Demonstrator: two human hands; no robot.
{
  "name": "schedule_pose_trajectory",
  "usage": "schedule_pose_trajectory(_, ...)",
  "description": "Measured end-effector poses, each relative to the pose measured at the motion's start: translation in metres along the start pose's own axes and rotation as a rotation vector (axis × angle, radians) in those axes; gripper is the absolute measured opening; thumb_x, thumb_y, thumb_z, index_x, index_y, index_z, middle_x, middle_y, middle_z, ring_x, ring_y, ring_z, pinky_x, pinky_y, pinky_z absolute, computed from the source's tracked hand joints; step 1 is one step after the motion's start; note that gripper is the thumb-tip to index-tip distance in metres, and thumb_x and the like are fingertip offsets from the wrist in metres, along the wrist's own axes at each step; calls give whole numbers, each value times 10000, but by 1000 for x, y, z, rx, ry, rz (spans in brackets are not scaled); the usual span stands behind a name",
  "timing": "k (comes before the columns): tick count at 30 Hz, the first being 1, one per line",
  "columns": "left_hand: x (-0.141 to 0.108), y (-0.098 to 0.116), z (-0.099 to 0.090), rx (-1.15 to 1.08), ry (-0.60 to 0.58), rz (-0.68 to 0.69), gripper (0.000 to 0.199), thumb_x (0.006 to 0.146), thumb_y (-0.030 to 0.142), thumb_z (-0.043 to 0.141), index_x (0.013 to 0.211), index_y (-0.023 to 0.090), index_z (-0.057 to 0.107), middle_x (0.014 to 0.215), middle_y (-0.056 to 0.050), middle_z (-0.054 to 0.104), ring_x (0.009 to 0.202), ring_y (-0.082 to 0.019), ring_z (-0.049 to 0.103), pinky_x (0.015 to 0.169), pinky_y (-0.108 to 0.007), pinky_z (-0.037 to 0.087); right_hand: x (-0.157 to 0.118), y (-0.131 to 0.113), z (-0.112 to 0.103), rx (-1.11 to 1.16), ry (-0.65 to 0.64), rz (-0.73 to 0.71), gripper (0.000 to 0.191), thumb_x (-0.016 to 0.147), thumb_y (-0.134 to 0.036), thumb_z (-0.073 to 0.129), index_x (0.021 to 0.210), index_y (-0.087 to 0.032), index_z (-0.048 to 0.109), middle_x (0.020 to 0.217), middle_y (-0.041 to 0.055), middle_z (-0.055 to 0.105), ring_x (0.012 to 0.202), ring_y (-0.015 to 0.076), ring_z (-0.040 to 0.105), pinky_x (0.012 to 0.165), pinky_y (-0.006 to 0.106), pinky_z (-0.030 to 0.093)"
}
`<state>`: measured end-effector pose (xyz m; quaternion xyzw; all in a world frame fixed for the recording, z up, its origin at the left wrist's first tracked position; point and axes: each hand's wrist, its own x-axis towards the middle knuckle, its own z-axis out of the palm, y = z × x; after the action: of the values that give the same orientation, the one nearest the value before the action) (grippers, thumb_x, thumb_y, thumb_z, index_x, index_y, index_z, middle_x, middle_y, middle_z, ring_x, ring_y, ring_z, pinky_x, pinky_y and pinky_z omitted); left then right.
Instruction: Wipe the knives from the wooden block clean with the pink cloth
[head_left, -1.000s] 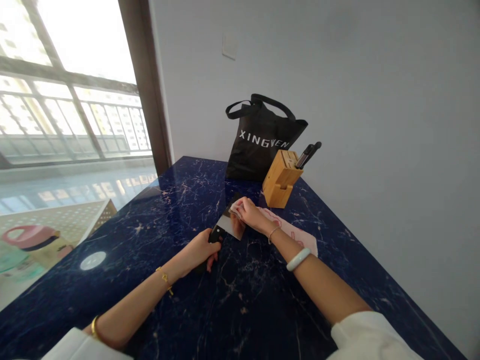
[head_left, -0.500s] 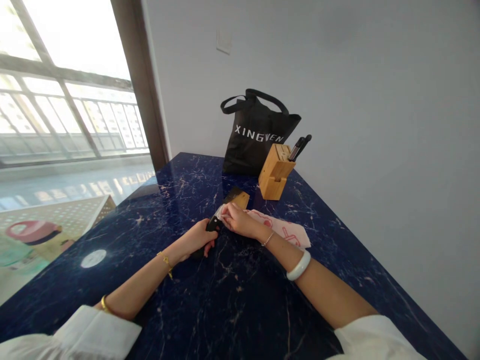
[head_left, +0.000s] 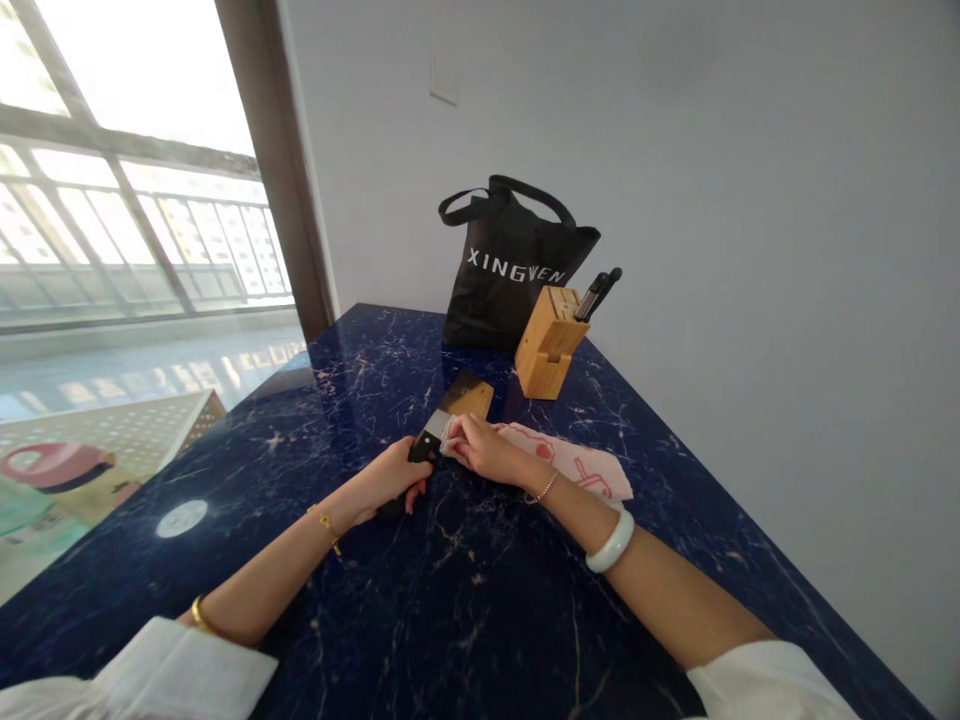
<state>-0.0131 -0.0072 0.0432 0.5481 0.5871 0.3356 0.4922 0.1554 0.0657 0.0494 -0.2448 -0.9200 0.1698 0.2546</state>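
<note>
My left hand (head_left: 391, 474) is closed around the black handle of a kitchen knife (head_left: 433, 430) with a wide, shiny blade. The blade points away from me over the table, mirroring dark and wood-coloured patches. Pinched in the fingers of my right hand (head_left: 484, 447) is a pale cloth (head_left: 451, 438), touching the blade close to the handle. A pink cloth with red prints (head_left: 581, 467) lies beside and partly under my right wrist. Whether it is joined to the pale piece in my fingers is hidden by the hand.
Beyond the blade a wooden knife block (head_left: 546, 350) holds black-handled tools. Behind it, a black tote bag (head_left: 502, 260) with white lettering stands against the wall. All this is on a dark blue marbled table (head_left: 480, 600). A white round spot (head_left: 181, 518) shows at left.
My right hand has drawn slightly towards me and to the right, uncovering more of the blade near the handle. My left hand keeps its grip on the knife.
</note>
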Motion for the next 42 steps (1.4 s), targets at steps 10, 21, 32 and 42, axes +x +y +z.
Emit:
schedule_pose_trajectory(10, -2, 3, 0, -18, -25, -18, 198, 697, 192, 463, 882, 172, 395, 432, 94, 486, 276, -70, 429, 276, -151, 343, 29, 62, -5, -165, 49, 195, 110, 792, -167, 441, 899, -142, 431, 889, 75, 523, 817, 149, 468, 749, 292, 371)
schedule_pose_trajectory(21, -1, 3, 2, -53, -23, -32, 211, 698, 189, 458, 888, 178, 368, 417, 103, 485, 270, -93, 463, 264, -159, 336, 66, 110, -14, -297, 91, 486, 173, 769, -201, 482, 919, -121, 449, 908, 138, 552, 836, 206, 517, 736, 303, 374)
schedule_pose_trajectory(32, -1, 4, 0, -65, -29, -28, 216, 699, 189, 456, 899, 178, 376, 421, 103, 481, 271, -91, 454, 272, -171, 358, 4, 27, -1, -123, -38, 45, 125, 768, -130, 436, 885, -162, 408, 863, 58, 495, 807, 155, 459, 737, 303, 372)
schedule_pose_trajectory(42, -7, 8, 0, 34, -60, 13, 155, 694, 201, 446, 830, 183, 374, 460, 78, 530, 292, -98, 489, 282, -163, 347, 33, 12, -3, 115, 94, 141, 112, 848, -190, 367, 931, -179, 441, 892, 26, 509, 859, 134, 469, 798, 289, 363)
